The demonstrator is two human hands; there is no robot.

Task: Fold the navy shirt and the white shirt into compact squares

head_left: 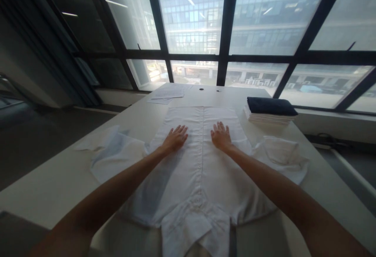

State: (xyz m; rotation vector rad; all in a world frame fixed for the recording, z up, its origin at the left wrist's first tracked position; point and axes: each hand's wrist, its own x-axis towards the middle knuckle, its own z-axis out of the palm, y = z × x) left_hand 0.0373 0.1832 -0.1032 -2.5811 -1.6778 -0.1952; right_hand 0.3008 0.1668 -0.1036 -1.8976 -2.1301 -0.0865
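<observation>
A white button-front shirt (188, 171) lies front up on the table, its collar (196, 225) at the near edge and its hem towards the window. Both sleeves are spread out: the left sleeve (123, 151) lies loosely crumpled, and the right sleeve (282, 157) is bunched. My left hand (176, 137) rests flat on the shirt, left of the button placket (202, 143), with fingers stretched out. On the other side of the placket my right hand (221, 135) also lies flat, fingers extended. Neither hand grips the cloth.
A folded dark navy garment (272, 106) sits on a stack of folded white cloth (268, 119) at the table's right. Paper sheets (169, 92) lie at the far left. The white table (58, 178) reaches towards large framed windows (194, 18). A dark curtain (44, 33) hangs left.
</observation>
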